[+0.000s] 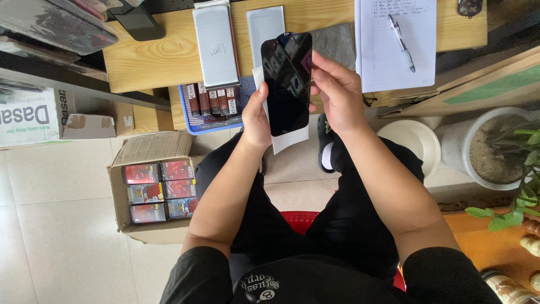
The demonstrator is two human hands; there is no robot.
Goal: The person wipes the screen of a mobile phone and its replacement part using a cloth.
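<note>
Bright daylight, sharp focus, soft shadows

A lined notepad with a pen on it lies on the wooden counter, near a grey cloth. A blue tray holds small red boxes. On the tiled floor stands an open cardboard box of red packets, with a white plant pot well apart.

Pen on notepad, right of screen protector
</note>
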